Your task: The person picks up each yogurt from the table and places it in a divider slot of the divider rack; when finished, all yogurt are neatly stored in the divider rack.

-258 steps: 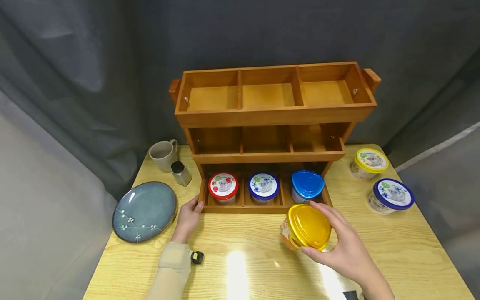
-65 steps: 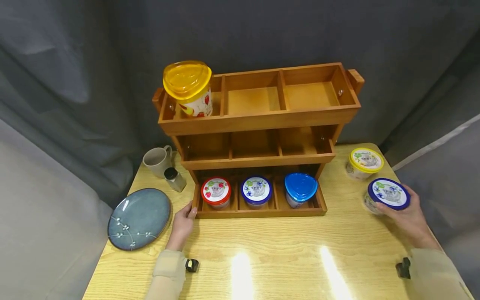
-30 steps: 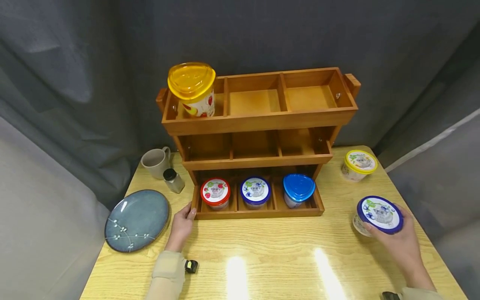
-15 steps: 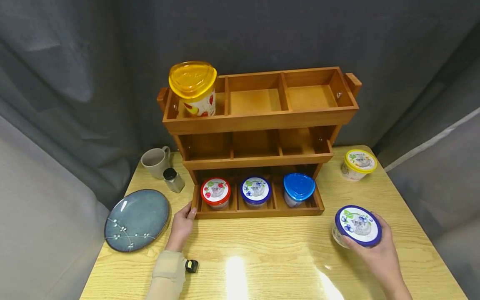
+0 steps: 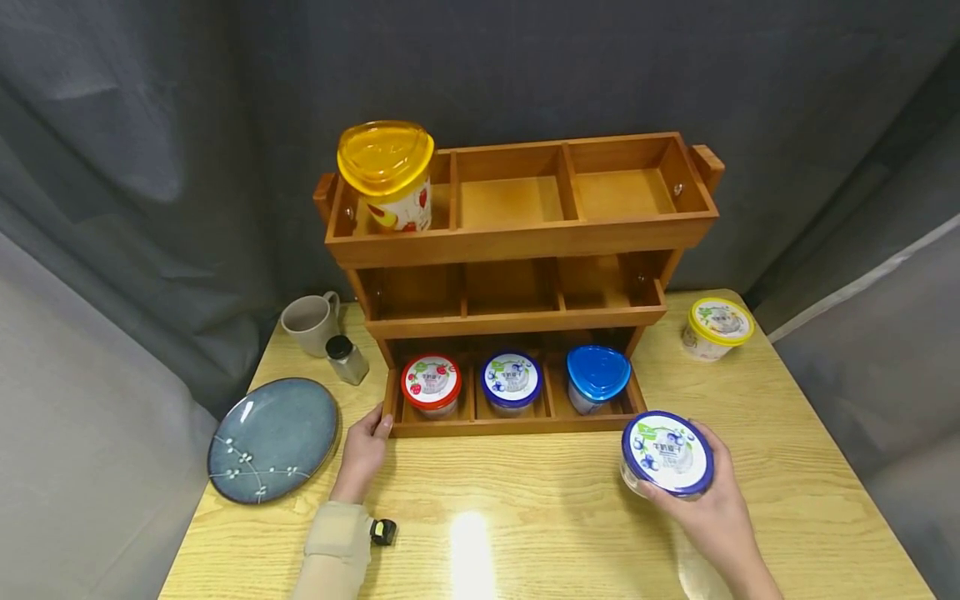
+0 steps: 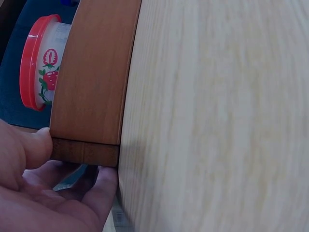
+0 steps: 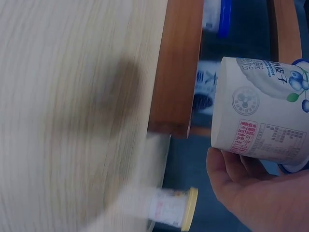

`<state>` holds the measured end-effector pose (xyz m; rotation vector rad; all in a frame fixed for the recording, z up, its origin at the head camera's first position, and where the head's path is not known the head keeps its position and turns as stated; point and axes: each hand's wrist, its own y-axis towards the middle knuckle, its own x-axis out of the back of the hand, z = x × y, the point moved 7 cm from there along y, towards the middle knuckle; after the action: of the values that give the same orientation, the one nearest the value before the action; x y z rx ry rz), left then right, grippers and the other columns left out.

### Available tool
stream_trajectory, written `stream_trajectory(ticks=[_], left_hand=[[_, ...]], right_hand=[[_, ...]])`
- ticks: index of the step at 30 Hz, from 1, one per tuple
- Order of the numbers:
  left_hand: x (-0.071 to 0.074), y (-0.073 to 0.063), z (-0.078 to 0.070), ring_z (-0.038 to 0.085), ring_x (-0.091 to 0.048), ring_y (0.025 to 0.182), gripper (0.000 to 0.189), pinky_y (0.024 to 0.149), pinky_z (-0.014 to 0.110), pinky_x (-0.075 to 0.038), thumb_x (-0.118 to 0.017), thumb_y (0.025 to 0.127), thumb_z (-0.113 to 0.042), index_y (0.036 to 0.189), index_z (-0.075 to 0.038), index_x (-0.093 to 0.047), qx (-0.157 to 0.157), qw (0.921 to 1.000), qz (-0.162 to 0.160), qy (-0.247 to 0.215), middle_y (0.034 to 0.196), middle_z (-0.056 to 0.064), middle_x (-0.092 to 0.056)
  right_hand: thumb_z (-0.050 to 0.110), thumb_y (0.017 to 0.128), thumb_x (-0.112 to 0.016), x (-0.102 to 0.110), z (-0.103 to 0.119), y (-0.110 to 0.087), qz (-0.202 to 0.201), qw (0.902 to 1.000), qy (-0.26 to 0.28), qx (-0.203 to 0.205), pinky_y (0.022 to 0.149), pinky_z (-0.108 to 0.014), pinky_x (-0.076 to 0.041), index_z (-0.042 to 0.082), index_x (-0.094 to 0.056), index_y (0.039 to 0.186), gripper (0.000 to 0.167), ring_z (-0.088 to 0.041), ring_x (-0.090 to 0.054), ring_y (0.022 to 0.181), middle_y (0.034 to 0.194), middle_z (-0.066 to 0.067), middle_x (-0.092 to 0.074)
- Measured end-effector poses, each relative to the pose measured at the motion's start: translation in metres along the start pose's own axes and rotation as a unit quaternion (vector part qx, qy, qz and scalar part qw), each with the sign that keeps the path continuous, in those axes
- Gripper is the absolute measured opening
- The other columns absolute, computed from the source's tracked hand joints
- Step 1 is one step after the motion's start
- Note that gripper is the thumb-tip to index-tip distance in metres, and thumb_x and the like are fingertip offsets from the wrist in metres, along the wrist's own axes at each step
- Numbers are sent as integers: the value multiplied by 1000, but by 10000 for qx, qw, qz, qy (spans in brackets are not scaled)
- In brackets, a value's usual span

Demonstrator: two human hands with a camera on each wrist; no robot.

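Observation:
My right hand (image 5: 712,508) grips a round yogurt tub (image 5: 667,454) with a blue-rimmed, blueberry-printed lid, held above the table just in front of the rack's right corner. In the right wrist view the tub's printed side (image 7: 260,111) faces the camera, my fingers curled under it. My left hand (image 5: 365,446) holds the front left corner of the wooden three-tier rack (image 5: 517,429); the left wrist view shows thumb and fingers pinching that corner (image 6: 84,152). The bottom tier bears a red-lidded tub (image 5: 431,383), a blue-rimmed tub (image 5: 512,382) and a blue-lidded cup (image 5: 597,375). A yellow-lidded cup (image 5: 386,171) stands in the top left compartment.
A yellow-lidded tub (image 5: 716,327) stands right of the rack. On the left are a grey mug (image 5: 311,325), a black-capped jar (image 5: 347,360) and a blue-grey plate (image 5: 273,442). Dark curtains (image 5: 517,67) hang behind the table.
The yellow-lidded cup went from my right hand into the top left compartment. My right hand then took the blue-rimmed tub from the table's right side and carried it left. My left hand stayed.

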<state>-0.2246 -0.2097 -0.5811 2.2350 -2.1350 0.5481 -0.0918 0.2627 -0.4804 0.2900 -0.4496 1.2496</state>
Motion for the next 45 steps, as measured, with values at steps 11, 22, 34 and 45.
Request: stream_trajectory(ticks=[11,22,34,45], left_hand=[[0,1,-1,37,-38,138,51,110,48,-36,-47,107,-17,153,0,-34,-34,10000,-9,-22,151,22,-39],[-1,3,1,36,-38,138,51,110,47,-37,-47,107,-17,153,1,-33,-47,10000,-11,-18,151,23,-39],[1,3,-2,36,-39,137,50,110,47,-36,-47,107,-17,152,1,-35,-150,9999,-29,43,151,22,-40],[1,2,2,36,-38,138,52,111,48,-35,-48,107,-20,153,-2,-35,-65,10000,13,32,152,20,-39]], right_hand=[[28,67,-95,-23,29,-14,314,9992,6,233,103,-68,-32,17,-15,159,122,-45,-35,134,150,-21,-35],[27,64,-96,-22,65,-25,387,9982,-56,455,99,-67,-35,21,-17,158,122,-39,-37,131,148,-16,-38],[3,64,-94,6,130,-21,87,9921,266,1226,90,-8,-37,25,-25,156,118,-20,-40,126,148,-5,-39],[-21,58,-84,36,211,0,-224,9636,1141,2407,90,-13,-45,15,-34,152,113,-23,-43,121,145,-10,-42]])
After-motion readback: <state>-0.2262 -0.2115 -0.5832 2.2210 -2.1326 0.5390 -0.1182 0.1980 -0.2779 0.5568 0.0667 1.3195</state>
